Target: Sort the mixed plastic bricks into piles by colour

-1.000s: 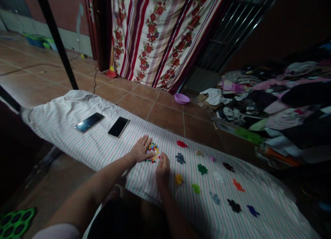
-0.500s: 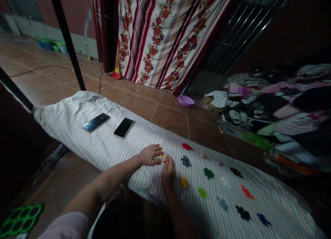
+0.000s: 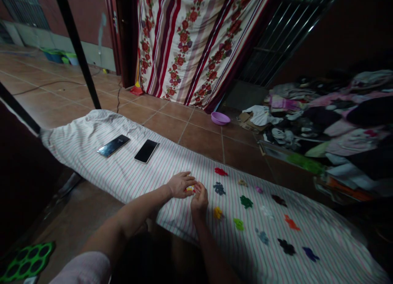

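Left hand (image 3: 181,185) and right hand (image 3: 199,198) are cupped together around small unsorted multicoloured pieces (image 3: 190,188), small single-colour piles (image 3: 246,201) already separated rightward.

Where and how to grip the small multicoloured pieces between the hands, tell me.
Probably cup the small multicoloured pieces at the cluster's rim, low from left and right together: they look tiny and loose on the striped white cloth, partly hidden by the left hand.

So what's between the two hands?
Small coloured pieces, yellow and white among them, show between the left hand and the right hand in the head view, partly hidden.
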`<state>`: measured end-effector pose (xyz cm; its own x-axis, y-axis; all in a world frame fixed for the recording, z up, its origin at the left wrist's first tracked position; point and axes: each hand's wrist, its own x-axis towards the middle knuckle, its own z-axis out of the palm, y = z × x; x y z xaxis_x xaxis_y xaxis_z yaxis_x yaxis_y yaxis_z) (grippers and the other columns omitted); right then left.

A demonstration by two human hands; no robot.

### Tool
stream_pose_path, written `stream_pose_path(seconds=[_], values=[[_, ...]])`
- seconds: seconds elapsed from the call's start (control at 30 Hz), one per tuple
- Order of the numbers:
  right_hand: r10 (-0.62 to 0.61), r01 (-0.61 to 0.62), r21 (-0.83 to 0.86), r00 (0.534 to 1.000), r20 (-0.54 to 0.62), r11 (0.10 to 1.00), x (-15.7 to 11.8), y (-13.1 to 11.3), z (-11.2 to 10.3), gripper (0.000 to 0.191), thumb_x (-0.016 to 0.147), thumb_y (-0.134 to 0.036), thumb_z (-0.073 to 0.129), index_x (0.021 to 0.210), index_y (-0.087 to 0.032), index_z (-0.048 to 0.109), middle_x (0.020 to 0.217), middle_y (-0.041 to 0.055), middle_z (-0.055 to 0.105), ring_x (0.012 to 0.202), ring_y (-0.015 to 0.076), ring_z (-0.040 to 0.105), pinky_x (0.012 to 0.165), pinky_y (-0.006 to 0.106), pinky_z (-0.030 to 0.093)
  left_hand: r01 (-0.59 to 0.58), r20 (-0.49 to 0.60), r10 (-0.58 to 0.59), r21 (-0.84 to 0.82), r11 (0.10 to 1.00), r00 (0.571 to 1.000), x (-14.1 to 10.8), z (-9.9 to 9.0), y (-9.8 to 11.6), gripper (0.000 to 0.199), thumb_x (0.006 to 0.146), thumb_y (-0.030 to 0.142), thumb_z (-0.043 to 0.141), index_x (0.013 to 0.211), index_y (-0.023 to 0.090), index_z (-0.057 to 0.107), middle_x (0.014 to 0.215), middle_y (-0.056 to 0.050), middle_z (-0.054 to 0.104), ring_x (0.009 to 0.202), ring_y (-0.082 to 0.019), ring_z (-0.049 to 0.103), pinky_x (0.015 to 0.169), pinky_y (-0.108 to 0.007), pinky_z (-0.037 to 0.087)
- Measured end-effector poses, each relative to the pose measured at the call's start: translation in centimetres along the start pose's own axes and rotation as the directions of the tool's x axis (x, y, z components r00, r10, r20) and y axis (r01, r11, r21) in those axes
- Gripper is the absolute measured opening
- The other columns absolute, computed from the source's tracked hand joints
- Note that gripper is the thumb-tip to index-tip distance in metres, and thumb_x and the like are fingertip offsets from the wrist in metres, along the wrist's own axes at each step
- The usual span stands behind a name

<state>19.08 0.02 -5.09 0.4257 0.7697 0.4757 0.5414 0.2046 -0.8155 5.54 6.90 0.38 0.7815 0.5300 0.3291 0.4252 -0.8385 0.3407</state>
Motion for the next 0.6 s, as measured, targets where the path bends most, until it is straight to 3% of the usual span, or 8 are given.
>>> stream_pose_path(seconds=[0.23, 0.33, 0.43, 0.6], values=[[-0.024, 0.024, -0.001, 1.000, 0.004, 1.000, -0.4, -1.4, -0.1, 0.037, 0.084, -0.022, 0.034, 0.113, -0.016, 0.057, 0.113, 0.0163, 0.059, 0.104, 0.0246, 0.060, 0.092, 0.048, 0.051, -0.007, -0.046, 0.007, -0.015, 1.000, 0.999, -0.3, -1.2, -0.2, 0.046, 0.088, 0.049, 0.046, 0.119, 0.020, 0.062, 0.132, -0.009, 0.060, 0.130, -0.025, 0.047, 0.112, -0.043, 0.034], [-0.012, 0.010, -0.037, 0.999, -0.038, 0.999, -0.3, -1.2, -0.1, 0.035, 0.088, -0.028, 0.033, 0.112, -0.016, 0.057, 0.115, 0.0167, 0.059, 0.109, 0.0255, 0.057, 0.095, 0.049, 0.049, 0.029, 0.014, -0.029, 0.018, 0.999, 0.999, 1.2, -1.5, -0.3, 0.050, 0.086, 0.050, 0.048, 0.123, 0.020, 0.060, 0.138, -0.008, 0.055, 0.136, -0.028, 0.040, 0.111, -0.044, 0.035], [-0.021, 0.016, -0.059, 0.996, -0.088, 0.998, -0.1, -0.7, 0.0, 0.036, 0.090, -0.031, 0.033, 0.111, -0.016, 0.058, 0.115, 0.0171, 0.059, 0.113, 0.0262, 0.055, 0.097, 0.050, 0.048, 0.013, 0.114, -0.020, 0.063, 0.998, 0.993, 2.0, -1.4, -0.3, 0.047, 0.085, 0.048, 0.049, 0.124, 0.022, 0.060, 0.135, -0.006, 0.059, 0.134, -0.029, 0.043, 0.108, -0.045, 0.037], [-0.014, 0.009, -0.051, 0.996, -0.090, 0.999, 0.0, -0.3, 0.3, 0.034, 0.088, -0.028, 0.034, 0.108, -0.017, 0.060, 0.113, 0.0147, 0.061, 0.108, 0.0223, 0.059, 0.095, 0.044, 0.050, -0.054, 0.106, 0.048, 0.053, 0.997, 0.993, 0.2, -1.0, -0.2, 0.047, 0.088, 0.045, 0.047, 0.126, 0.020, 0.058, 0.136, -0.007, 0.057, 0.132, -0.026, 0.046, 0.109, -0.042, 0.036]])
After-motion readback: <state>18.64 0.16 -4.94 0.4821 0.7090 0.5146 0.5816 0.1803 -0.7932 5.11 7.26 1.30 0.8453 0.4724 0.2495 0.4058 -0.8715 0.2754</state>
